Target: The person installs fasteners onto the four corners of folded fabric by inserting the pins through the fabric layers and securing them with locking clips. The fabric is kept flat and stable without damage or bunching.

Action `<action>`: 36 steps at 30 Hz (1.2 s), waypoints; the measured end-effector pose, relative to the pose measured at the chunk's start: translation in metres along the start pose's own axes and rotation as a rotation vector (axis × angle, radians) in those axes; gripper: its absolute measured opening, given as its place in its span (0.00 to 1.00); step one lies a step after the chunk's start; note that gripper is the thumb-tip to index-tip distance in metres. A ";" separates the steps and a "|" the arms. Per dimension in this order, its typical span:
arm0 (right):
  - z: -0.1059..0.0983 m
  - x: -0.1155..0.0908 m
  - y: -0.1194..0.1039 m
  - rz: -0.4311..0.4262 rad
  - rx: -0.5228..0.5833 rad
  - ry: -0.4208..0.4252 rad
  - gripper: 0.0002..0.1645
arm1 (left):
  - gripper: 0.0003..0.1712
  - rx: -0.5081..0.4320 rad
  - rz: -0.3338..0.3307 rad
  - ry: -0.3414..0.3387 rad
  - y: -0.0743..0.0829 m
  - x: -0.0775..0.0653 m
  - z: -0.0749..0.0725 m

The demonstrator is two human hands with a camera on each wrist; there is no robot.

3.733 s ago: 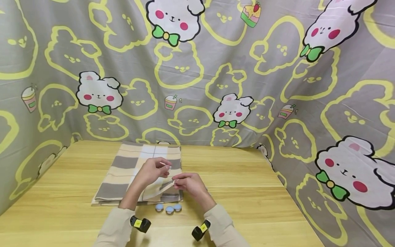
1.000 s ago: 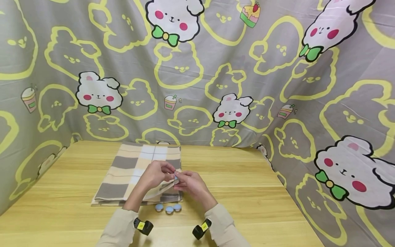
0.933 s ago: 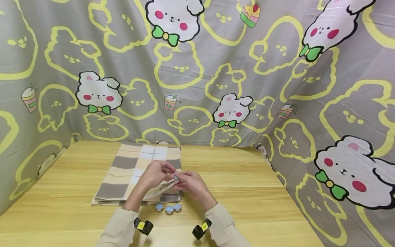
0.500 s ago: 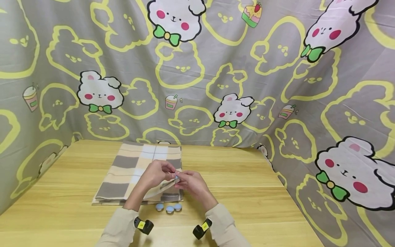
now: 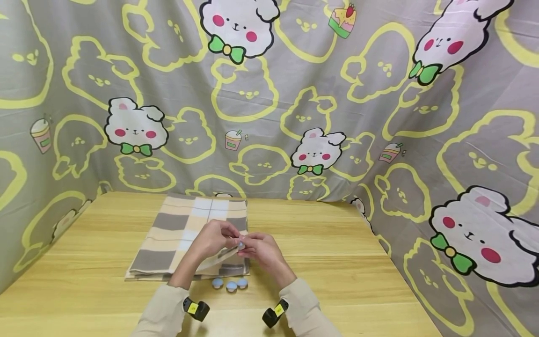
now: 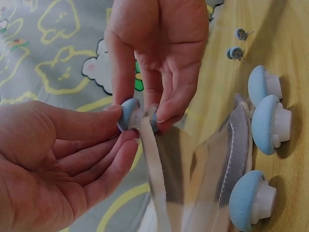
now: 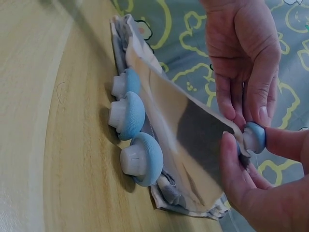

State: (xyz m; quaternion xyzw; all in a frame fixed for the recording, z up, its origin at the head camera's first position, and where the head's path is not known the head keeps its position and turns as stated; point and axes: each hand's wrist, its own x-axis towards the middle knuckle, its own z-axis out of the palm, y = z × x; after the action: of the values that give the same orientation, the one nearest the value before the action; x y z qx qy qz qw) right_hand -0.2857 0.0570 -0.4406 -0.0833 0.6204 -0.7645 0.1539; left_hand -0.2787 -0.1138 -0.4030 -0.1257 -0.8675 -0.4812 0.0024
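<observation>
Both hands meet at a raised edge of the folded plaid cloth (image 5: 177, 234). There my left hand (image 5: 212, 238) and right hand (image 5: 263, 250) pinch a mushroom-shaped quilt clip (image 6: 128, 115), its blue cap on one face of the edge. A bit of blue shows on the other face, between right fingertips. In the left wrist view, a left fingertip presses the cap and the other left fingers curl below it. The right wrist view shows right fingers on both sides of the clip (image 7: 255, 137). Fingertips hide where the clip meets the fabric.
Three more mushroom clips (image 5: 231, 286) with blue caps and white stems lie on the wooden table (image 5: 320, 281) before the cloth. Two small blue discs with pins (image 6: 235, 53) also lie there. A patterned curtain (image 5: 261, 117) surrounds the table's back and sides.
Since the oldest frame my left hand has moved right and slightly down to join the right hand at the cloth edge. In the last second, the clip's blue cap has shifted slightly between the fingertips.
</observation>
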 end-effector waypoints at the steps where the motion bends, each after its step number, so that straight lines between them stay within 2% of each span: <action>1: 0.000 0.000 0.000 -0.001 0.001 0.002 0.15 | 0.04 0.000 0.004 -0.002 0.000 0.000 0.000; 8: 0.000 0.000 0.000 0.007 -0.011 -0.009 0.15 | 0.04 0.006 0.004 -0.013 0.000 0.000 0.000; 21: -0.001 -0.003 0.000 0.033 -0.089 -0.029 0.22 | 0.08 0.083 -0.012 -0.022 0.001 -0.002 0.003; 25: -0.001 -0.002 -0.001 0.039 -0.078 0.052 0.22 | 0.06 0.100 -0.032 0.036 -0.002 0.000 -0.002; 29: -0.002 0.000 -0.002 0.022 -0.083 0.147 0.20 | 0.08 0.079 -0.046 0.119 -0.010 0.001 -0.013; 36: -0.002 0.002 -0.003 0.023 -0.081 0.148 0.21 | 0.12 0.035 -0.085 0.197 -0.028 -0.001 -0.044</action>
State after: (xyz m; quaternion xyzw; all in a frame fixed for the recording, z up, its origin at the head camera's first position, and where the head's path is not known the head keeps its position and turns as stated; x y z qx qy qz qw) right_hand -0.2883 0.0590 -0.4379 -0.0257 0.6614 -0.7411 0.1131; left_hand -0.2888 -0.1649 -0.4032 -0.0407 -0.8760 -0.4755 0.0695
